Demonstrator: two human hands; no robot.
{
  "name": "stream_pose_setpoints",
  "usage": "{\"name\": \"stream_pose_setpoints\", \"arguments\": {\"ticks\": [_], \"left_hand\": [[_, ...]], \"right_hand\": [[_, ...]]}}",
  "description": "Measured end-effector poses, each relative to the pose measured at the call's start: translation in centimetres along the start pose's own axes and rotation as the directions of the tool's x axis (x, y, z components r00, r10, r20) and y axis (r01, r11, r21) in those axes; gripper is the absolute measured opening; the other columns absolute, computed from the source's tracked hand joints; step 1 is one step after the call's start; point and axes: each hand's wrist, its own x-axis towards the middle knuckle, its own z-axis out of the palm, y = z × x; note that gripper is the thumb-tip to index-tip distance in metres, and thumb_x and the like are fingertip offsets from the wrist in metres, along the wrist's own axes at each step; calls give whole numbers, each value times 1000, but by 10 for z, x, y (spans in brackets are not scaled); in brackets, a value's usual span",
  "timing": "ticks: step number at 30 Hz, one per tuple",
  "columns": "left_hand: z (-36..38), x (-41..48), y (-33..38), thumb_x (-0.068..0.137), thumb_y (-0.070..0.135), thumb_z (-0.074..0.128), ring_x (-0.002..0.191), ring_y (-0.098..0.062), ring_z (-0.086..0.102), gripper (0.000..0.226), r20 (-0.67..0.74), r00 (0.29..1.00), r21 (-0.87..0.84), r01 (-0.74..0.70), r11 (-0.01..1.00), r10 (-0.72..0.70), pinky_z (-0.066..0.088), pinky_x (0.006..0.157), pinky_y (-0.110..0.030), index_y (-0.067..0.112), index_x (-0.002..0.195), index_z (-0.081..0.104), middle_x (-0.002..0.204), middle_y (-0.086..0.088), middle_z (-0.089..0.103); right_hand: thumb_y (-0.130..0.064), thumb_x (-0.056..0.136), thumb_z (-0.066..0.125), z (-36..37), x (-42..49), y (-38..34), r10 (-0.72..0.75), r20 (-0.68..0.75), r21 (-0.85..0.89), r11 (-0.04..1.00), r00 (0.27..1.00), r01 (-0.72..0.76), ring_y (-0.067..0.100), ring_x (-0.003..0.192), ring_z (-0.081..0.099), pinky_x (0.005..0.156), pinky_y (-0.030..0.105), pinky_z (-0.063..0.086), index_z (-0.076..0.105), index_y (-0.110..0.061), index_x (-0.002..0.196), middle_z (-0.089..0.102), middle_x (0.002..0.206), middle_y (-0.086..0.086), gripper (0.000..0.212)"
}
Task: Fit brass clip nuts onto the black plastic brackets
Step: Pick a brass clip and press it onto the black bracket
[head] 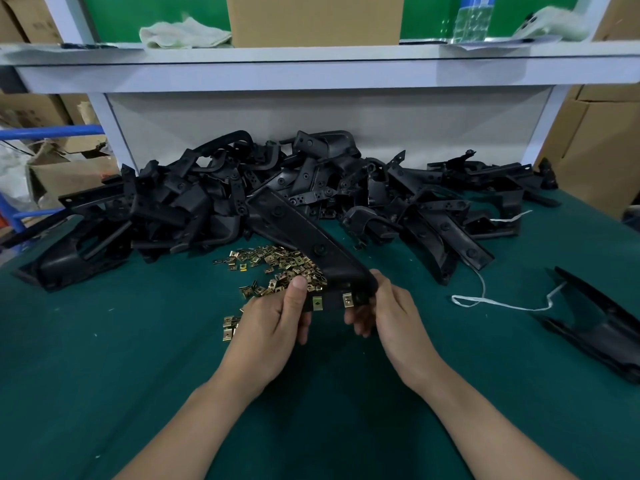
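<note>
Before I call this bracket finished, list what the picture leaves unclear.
Head view, held bracket: its near corners sit under the left hand and right hand.
Head view, two clips on its edge: too small to judge their seating.
Head view, bracket at right: cut off by the frame edge.

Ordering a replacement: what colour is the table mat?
Dark teal-green; the table mat shows best in head view.

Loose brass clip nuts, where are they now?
Head view: the loose clip nuts lie on the green mat, left of centre, between the bracket pile and the left hand.
</note>
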Motion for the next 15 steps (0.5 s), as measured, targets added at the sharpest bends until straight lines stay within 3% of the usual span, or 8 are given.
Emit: {"name": "stream_pose_setpoints", "arguments": {"ticks": [10, 15], "left_hand": [[0, 1, -2, 98, 71, 24, 49, -4, 56, 69, 11, 1000, 22, 14, 1000, -14, 37, 51, -9, 24, 64, 62, 57, 7, 64], [0, 1, 1, 100, 62, 28, 50, 0, 54, 59, -22, 999, 81, -22, 996, 24, 35, 52, -10, 24, 64, 56, 58, 14, 61]], "right_hand": [[-36, 111, 27, -1, 1, 1, -8, 21, 11, 1000, 1000, 8, 15, 53, 52, 50, 22, 41, 61, -17, 79, 68, 63, 5, 50], [-40, 110, 30, -3, 2, 3, 1, 59, 42, 999, 998, -3, 14, 53, 54, 50, 21, 42, 66, -15, 84, 68, 64, 5, 51]]}}
